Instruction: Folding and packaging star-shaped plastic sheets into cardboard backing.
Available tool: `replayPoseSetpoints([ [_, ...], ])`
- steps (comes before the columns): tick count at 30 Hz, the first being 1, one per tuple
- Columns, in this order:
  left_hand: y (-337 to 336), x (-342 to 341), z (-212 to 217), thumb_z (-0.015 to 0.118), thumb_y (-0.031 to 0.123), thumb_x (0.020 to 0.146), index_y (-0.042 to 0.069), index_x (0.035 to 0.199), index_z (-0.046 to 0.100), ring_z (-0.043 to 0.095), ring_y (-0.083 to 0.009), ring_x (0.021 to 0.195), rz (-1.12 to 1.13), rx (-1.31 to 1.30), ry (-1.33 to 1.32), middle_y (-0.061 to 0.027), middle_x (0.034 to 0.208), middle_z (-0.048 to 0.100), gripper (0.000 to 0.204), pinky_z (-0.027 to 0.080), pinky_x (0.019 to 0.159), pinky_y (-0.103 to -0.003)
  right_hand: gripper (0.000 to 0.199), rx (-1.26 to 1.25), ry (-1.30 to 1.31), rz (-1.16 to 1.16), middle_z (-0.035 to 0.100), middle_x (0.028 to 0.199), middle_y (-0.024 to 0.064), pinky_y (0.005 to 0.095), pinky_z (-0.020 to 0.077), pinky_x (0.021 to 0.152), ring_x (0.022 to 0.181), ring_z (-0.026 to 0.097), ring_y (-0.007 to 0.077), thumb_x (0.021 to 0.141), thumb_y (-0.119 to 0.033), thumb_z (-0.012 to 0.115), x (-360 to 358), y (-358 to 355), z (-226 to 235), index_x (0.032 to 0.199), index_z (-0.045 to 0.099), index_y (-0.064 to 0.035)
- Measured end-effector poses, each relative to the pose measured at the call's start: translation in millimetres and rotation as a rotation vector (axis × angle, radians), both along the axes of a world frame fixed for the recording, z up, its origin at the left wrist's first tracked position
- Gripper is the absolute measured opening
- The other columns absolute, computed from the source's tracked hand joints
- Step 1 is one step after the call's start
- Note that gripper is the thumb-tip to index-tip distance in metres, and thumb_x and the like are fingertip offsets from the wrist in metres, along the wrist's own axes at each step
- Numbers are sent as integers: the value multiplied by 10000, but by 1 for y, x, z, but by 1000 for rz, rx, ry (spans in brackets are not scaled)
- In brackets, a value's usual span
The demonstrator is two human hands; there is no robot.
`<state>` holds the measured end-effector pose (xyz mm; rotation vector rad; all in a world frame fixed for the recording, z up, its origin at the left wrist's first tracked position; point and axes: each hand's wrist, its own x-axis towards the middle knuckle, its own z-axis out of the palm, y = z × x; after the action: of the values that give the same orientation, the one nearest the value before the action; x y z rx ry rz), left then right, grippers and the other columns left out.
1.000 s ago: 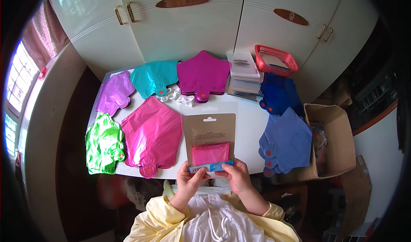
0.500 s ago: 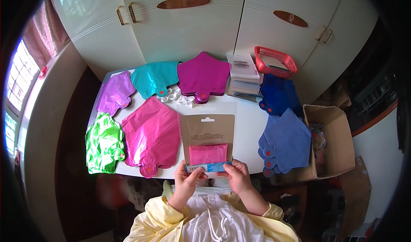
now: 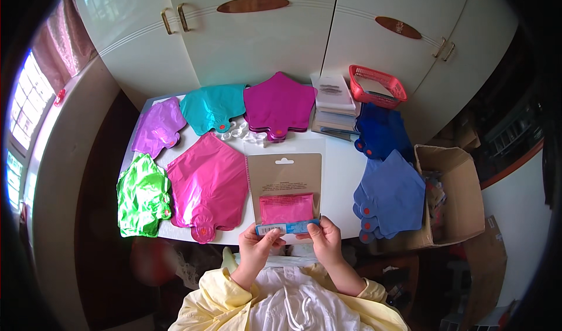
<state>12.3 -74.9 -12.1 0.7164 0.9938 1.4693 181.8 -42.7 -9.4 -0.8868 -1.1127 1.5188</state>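
Both hands, left hand (image 3: 256, 250) and right hand (image 3: 325, 239), pinch the card (image 3: 285, 181) by its near edge (fingers closed on it). Since a second ago it has barely shifted, pink balloon (image 3: 209, 181) just left.

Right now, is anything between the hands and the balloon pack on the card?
Nothing visible. The left hand and right hand already pinch the bottom edge of the balloon pack, fingers directly on it. The pink foil balloon lies beside it on the left, and the table to the right is bare.

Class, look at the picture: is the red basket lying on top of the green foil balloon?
No, the red basket sits at the table's far right corner, while the green balloon lies at the near left edge.
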Motion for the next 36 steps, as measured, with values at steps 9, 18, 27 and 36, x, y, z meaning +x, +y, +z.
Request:
replayPoseSetpoints([
  [9,1,-3,-2,598,108,918,-21,962,631,679,-163,691,-57,19,-86,-106,847,692,140,525,575,-244,202,61,-3,-60,667,859,69,268,547,716,758,663,140,965,-194,547,0,-2,0,932,562,5],
  [18,2,-3,-10,466,163,983,-39,995,601,683,-205,718,-72,45,-253,-145,856,685,243,543,569,-263,184,94,15,-71,666,882,75,272,549,715,765,654,132,969,-169,535,0,-2,-2,969,572,11],
  [27,4,-1,-9,543,113,944,-17,952,619,670,-167,653,-23,0,-263,-119,809,680,151,540,548,-233,184,123,-31,-106,670,853,72,254,526,698,748,650,124,970,-168,537,0,-4,-5,912,559,5],
  [36,7,4,-9,552,175,957,27,903,610,640,-142,591,56,-21,-269,-72,730,656,167,491,487,-211,227,124,-91,-151,682,793,70,228,487,668,720,642,104,957,-201,569,-4,-7,-9,841,547,-7],
])
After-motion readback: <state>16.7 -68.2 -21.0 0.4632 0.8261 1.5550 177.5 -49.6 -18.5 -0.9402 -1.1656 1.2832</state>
